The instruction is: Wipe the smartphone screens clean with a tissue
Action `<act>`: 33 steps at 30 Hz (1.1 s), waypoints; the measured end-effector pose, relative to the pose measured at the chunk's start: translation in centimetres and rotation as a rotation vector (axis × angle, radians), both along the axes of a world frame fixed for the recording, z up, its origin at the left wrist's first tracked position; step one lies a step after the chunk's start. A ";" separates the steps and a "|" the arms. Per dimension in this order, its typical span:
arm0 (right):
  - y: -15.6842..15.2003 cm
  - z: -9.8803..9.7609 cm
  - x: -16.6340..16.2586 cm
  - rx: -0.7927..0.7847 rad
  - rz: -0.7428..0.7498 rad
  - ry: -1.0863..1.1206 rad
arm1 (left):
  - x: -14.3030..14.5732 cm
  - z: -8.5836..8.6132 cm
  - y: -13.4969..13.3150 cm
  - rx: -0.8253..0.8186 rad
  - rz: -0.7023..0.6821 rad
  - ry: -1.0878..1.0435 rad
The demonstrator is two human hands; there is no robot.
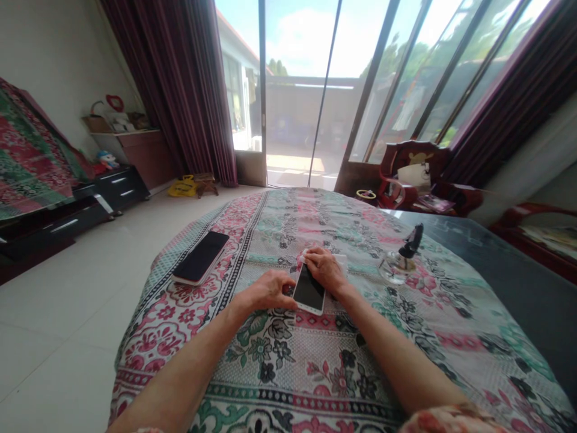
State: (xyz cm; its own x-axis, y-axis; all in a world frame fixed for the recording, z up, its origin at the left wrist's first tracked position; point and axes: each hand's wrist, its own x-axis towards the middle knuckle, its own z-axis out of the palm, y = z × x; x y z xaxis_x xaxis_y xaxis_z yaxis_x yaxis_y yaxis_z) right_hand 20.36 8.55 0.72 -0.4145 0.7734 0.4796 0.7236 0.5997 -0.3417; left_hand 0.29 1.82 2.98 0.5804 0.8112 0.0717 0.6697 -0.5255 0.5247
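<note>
A white-framed smartphone (pixel 310 291) with a dark screen lies face up on the flowered tablecloth (pixel 270 385). Its left edge is gripped near the lower corner by my left hand (pixel 273 288), thumb and fingers bent around it. My right hand (pixel 325 269) is closed over the phone's top end, fingers together, pressing a thin white wipe (pixel 341 259) that shows at its edges; whether this is cloth or paper is unclear. To the left lies a second, larger black phone (pixel 201 257). A clear spray bottle (pixel 396 267) with a black nozzle stands at the right.
Beyond the round table are glass doors (pixel 311 120) and purple curtains (pixel 180 90). A dark table (pixel 451 231) adjoins on the right, with a red wooden chair (pixel 406 180) behind it. A black low cabinet (pixel 119 186) and a yellow bag (pixel 183 187) are at the left.
</note>
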 end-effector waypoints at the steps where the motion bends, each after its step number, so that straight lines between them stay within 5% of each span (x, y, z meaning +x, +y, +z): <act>1: -0.2 0.0 0.0 0.002 -0.006 0.010 | 0.0 0.0 0.0 0.010 0.000 0.011; 13: -9.8 0.5 -0.1 -0.081 0.234 0.033 | 0.2 -0.1 -0.1 0.042 0.001 0.020; 26: -0.3 0.6 0.5 -0.025 -0.013 -0.008 | 0.2 0.1 0.0 0.051 0.006 0.057; 33: -2.2 0.4 0.8 -0.016 0.017 0.031 | 0.3 0.1 -0.4 0.114 -0.001 0.136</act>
State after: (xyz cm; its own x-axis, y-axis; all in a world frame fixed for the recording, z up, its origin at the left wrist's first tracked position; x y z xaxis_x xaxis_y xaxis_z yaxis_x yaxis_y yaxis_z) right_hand 21.11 6.40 1.07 -0.4131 0.7740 0.4799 0.7020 0.6063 -0.3736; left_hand 0.56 1.42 3.05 0.5921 0.8015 0.0836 0.7297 -0.5774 0.3663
